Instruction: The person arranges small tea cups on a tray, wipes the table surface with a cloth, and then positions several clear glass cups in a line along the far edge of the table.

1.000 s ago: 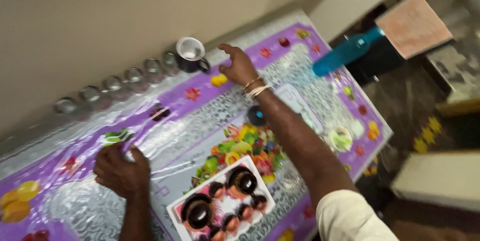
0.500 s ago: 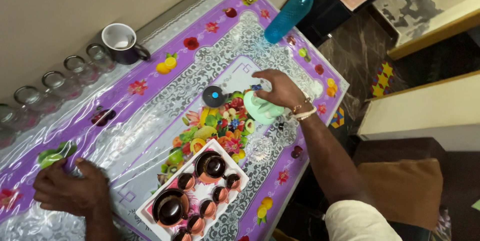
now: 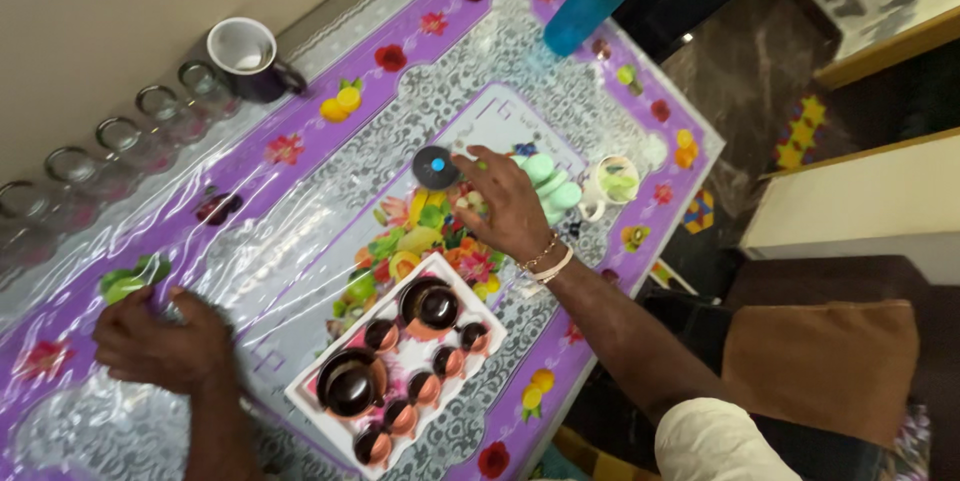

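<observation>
The left hand (image 3: 165,346) is pressing flat and open on the plastic table cover (image 3: 300,231), while the right hand (image 3: 505,203) is spreading its fingers beside the dark round disc (image 3: 434,167) at its ten o'clock; brushing the pale green cup (image 3: 612,183) at three o'clock could topple it.
</observation>
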